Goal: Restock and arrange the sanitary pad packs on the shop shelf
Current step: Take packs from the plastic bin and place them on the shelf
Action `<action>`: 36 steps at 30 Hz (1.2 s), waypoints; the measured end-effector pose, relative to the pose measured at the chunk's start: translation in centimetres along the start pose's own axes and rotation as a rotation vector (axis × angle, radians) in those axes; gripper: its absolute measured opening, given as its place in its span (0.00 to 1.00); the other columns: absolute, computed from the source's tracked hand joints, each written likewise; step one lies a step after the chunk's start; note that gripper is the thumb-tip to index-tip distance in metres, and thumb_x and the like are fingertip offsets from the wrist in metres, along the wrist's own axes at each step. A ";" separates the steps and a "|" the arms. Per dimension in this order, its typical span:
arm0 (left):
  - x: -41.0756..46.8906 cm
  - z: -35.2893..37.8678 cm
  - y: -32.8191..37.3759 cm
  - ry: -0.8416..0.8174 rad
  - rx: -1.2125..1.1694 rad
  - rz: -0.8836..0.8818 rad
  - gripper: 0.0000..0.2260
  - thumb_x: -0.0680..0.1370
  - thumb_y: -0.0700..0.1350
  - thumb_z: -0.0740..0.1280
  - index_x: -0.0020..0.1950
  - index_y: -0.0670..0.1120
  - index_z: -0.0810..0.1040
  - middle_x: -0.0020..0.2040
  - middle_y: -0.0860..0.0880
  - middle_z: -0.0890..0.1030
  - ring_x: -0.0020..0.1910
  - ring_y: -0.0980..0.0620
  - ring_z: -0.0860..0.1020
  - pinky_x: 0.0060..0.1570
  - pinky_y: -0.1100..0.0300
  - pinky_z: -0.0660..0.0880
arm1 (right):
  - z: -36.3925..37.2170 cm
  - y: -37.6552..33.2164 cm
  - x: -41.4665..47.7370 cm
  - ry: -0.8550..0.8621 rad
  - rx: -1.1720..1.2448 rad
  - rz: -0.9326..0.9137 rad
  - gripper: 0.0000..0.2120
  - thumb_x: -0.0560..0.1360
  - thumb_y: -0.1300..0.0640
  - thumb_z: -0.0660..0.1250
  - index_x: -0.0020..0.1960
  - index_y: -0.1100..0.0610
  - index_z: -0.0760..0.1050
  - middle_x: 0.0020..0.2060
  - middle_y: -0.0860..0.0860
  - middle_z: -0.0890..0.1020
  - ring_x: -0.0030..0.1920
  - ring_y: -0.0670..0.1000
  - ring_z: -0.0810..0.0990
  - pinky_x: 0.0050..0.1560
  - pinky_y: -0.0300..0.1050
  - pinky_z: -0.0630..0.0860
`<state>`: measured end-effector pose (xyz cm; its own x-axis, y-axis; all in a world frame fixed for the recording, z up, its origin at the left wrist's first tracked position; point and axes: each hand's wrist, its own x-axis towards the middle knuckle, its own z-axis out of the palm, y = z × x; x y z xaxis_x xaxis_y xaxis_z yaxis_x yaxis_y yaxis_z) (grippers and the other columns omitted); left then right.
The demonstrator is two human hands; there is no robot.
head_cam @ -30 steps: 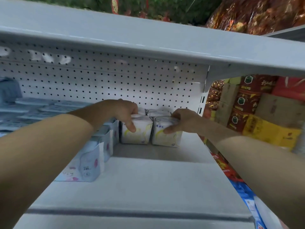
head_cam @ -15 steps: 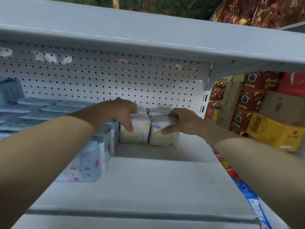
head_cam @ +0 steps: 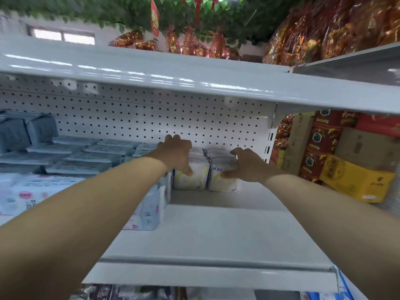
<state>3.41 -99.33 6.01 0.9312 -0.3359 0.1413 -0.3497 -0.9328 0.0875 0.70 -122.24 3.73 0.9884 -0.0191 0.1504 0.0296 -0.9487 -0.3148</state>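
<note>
Two white pad packs with yellow print stand side by side at the back of the grey shelf (head_cam: 216,234). My left hand (head_cam: 175,154) grips the left pack (head_cam: 195,181), fingers over its top and thumb on its front. The right pack (head_cam: 224,185), marked ABC, is held the same way by my right hand (head_cam: 246,165). Behind them the tops of two more packs (head_cam: 198,150) show against the pegboard (head_cam: 151,118).
A row of upright white and pink packs (head_cam: 149,213) runs along the shelf's left, with flat blue-grey packs (head_cam: 86,156) stacked further left. The upper shelf (head_cam: 173,83) hangs low overhead. Red and yellow cartons (head_cam: 357,182) fill the neighbouring bay on the right.
The view has tilted upward and pulled back. Both hands stay on the same two packs; my left fingers have reached a little further over the top.
</note>
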 end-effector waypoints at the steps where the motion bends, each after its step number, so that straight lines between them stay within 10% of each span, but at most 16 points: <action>1: -0.6 -0.4 -0.2 0.021 -0.025 0.013 0.36 0.69 0.54 0.78 0.72 0.47 0.68 0.67 0.42 0.68 0.68 0.40 0.64 0.62 0.46 0.69 | -0.4 -0.6 -0.6 0.017 -0.014 0.009 0.44 0.69 0.42 0.78 0.78 0.53 0.61 0.69 0.57 0.69 0.69 0.58 0.69 0.63 0.50 0.71; 18: -16.0 -4.1 -3.9 0.177 -0.334 -0.006 0.28 0.81 0.63 0.59 0.72 0.45 0.69 0.67 0.40 0.70 0.64 0.39 0.72 0.63 0.45 0.74 | -1.7 -15.3 -16.6 0.217 0.074 0.114 0.31 0.80 0.37 0.59 0.77 0.53 0.64 0.70 0.61 0.71 0.69 0.61 0.71 0.66 0.52 0.72; 25: -26.4 -3.6 -6.1 0.147 -0.305 -0.101 0.32 0.82 0.65 0.55 0.76 0.43 0.66 0.80 0.40 0.58 0.79 0.40 0.55 0.73 0.43 0.63 | -0.2 -18.9 -24.7 0.190 0.121 0.034 0.31 0.81 0.38 0.59 0.77 0.55 0.65 0.74 0.56 0.70 0.72 0.58 0.70 0.67 0.51 0.69; 36: -44.4 -1.9 -10.4 0.111 -0.224 -0.271 0.31 0.83 0.63 0.52 0.75 0.40 0.65 0.73 0.36 0.65 0.70 0.35 0.66 0.67 0.40 0.69 | 3.8 -25.2 -38.1 0.045 0.195 -0.050 0.32 0.81 0.36 0.58 0.78 0.53 0.63 0.76 0.56 0.66 0.74 0.59 0.68 0.71 0.54 0.68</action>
<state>-34.50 -74.44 0.71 0.9806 -0.0534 0.1884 -0.1175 -0.9302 0.3479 -37.12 -96.42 2.38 0.9774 0.0086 0.2113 0.1115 -0.8700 -0.4802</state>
